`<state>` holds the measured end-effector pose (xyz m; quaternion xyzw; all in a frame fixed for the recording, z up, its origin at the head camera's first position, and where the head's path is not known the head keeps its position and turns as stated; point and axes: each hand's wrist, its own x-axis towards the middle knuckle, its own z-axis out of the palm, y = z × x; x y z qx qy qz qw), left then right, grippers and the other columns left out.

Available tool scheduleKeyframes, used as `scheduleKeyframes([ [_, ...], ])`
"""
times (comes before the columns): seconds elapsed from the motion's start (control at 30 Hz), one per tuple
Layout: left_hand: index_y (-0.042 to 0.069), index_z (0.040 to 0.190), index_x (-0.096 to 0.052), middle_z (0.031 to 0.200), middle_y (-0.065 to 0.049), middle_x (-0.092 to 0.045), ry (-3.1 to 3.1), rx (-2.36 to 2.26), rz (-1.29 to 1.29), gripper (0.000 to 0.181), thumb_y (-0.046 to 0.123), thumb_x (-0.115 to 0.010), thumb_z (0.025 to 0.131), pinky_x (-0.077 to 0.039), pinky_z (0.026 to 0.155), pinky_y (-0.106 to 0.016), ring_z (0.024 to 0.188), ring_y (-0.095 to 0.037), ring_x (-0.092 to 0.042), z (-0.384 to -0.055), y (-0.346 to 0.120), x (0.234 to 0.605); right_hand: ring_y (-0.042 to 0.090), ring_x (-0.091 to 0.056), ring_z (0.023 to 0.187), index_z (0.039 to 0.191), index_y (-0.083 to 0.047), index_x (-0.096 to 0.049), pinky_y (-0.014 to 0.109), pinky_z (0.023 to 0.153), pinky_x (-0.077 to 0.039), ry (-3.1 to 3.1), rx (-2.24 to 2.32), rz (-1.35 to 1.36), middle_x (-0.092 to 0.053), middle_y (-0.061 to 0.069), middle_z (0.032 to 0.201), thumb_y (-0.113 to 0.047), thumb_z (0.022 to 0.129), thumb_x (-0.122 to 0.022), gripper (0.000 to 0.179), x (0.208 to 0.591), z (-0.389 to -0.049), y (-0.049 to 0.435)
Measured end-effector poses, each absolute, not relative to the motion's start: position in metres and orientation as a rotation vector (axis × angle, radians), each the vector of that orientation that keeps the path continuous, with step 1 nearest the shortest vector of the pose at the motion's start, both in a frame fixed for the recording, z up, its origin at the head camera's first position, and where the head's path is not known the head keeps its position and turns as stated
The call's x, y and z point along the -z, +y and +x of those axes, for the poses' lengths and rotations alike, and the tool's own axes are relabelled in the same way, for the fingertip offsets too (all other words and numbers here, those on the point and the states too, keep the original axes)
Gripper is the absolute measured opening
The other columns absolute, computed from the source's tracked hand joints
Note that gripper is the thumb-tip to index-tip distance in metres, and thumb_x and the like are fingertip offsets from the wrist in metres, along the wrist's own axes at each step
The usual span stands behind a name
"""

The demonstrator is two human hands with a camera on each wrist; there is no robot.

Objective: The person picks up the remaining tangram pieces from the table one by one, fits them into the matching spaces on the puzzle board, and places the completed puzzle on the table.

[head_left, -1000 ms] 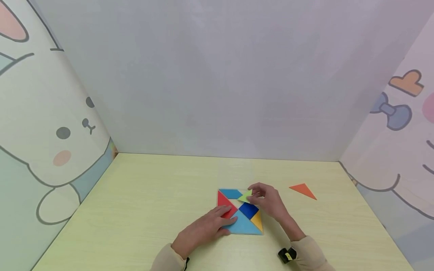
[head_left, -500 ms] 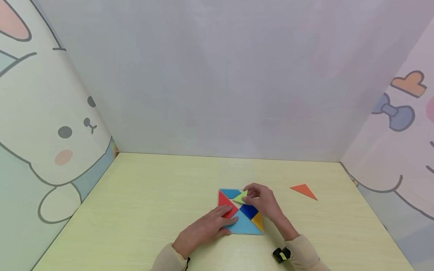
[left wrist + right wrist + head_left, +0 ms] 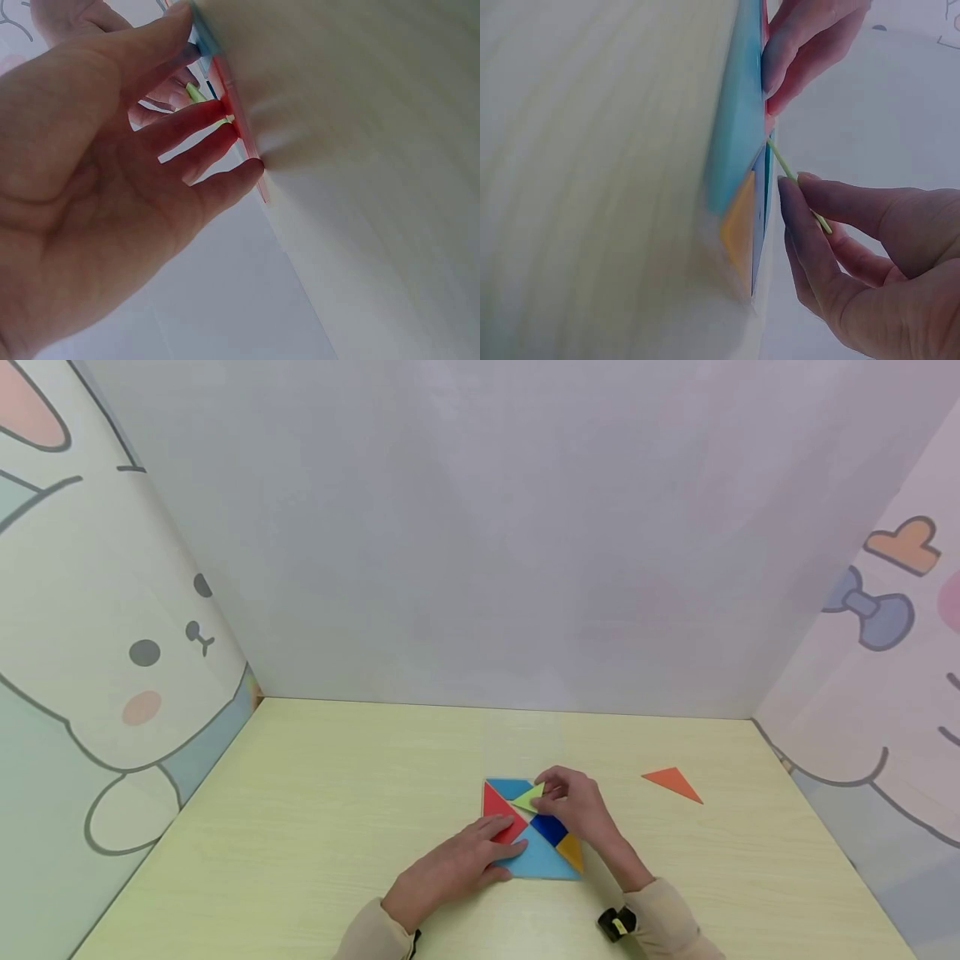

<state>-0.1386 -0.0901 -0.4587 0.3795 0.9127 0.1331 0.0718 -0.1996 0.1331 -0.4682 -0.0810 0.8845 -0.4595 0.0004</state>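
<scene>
Tangram pieces lie in a square tray: a red triangle (image 3: 495,803), a light blue large triangle (image 3: 546,862), a dark blue square (image 3: 550,829), a yellow triangle (image 3: 572,853) and a blue parallelogram (image 3: 506,788). My left hand (image 3: 450,867) rests on the tangram from the left, fingertips on the red and light blue triangles. Between thumb and fingers, my right hand (image 3: 581,810) pinches a light green triangle (image 3: 527,798) above the tray. The right wrist view shows this green triangle (image 3: 781,160) tilted, its far corner close to the laid pieces.
An orange triangle (image 3: 672,783) lies alone on the wooden table (image 3: 337,793), right of the tray. A grey-white wall (image 3: 480,543) rises behind, with cartoon-printed panels on both sides.
The right hand has shifted left with the green triangle, bringing it from the tray's upper right closer to the red triangle. The left hand stays in place.
</scene>
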Motion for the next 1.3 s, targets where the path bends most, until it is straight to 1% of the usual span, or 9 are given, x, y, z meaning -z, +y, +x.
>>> scheduleKeyframes([
  [0.23,0.024,0.146,-0.060,0.150,-0.006,-0.050,2.741,-0.405,1.135,0.049,0.029,-0.070,0.098,-0.045,0.110,-0.031,0.137,-0.021,-0.046,-0.1386,-0.0907,0.4593,0.015,-0.066,0.076,0.097,-0.007,-0.072,0.028,0.069,-0.059,2.788,1.451,-0.247,-0.063,-0.001,0.080,-0.002,0.084,-0.084,0.018,0.4678,-0.1978,0.1299],
  [0.47,0.023,0.146,-0.061,0.148,-0.006,-0.051,2.752,-0.398,1.160,0.049,0.029,-0.070,0.098,-0.046,0.109,-0.030,0.135,-0.020,-0.046,-0.1386,-0.0915,0.4594,0.014,-0.063,0.073,0.095,-0.007,-0.071,0.026,0.068,-0.057,2.836,1.374,-0.234,-0.063,-0.001,0.078,-0.003,0.083,-0.085,0.018,0.4683,-0.1951,0.1275],
  [0.73,0.023,0.146,-0.061,0.148,-0.005,-0.050,2.745,-0.398,1.156,0.049,0.029,-0.071,0.098,-0.046,0.109,-0.029,0.136,-0.019,-0.046,-0.1384,-0.0915,0.4599,0.013,-0.059,0.070,0.093,-0.006,-0.070,0.022,0.062,-0.053,2.840,1.361,-0.261,-0.062,-0.002,0.077,-0.004,0.083,-0.085,0.018,0.4696,-0.1932,0.1277],
  [0.97,0.022,0.145,-0.061,0.148,-0.006,-0.051,2.751,-0.398,1.166,0.049,0.029,-0.070,0.098,-0.046,0.109,-0.029,0.136,-0.019,-0.046,-0.1390,-0.0922,0.4615,0.012,-0.058,0.068,0.091,-0.006,-0.069,0.021,0.060,-0.053,2.851,1.364,-0.315,-0.062,-0.002,0.076,-0.004,0.083,-0.085,0.018,0.4727,-0.1930,0.1271],
  [1.2,0.023,0.146,-0.061,0.149,-0.005,-0.050,2.756,-0.389,1.171,0.050,0.029,-0.071,0.098,-0.047,0.108,-0.028,0.137,-0.019,-0.045,-0.1387,-0.0925,0.4606,0.014,-0.061,0.074,0.090,-0.008,-0.069,0.023,0.064,-0.055,2.879,1.283,-0.321,-0.066,-0.001,0.082,-0.006,0.083,-0.086,0.018,0.4708,-0.1922,0.1256],
  [1.3,0.023,0.146,-0.061,0.149,-0.005,-0.050,2.755,-0.391,1.172,0.050,0.029,-0.071,0.098,-0.047,0.108,-0.028,0.138,-0.019,-0.045,-0.1388,-0.0925,0.4601,0.015,-0.061,0.075,0.090,-0.008,-0.070,0.024,0.063,-0.055,2.888,1.247,-0.324,-0.067,0.000,0.085,-0.008,0.083,-0.086,0.017,0.4691,-0.1913,0.1255],
])
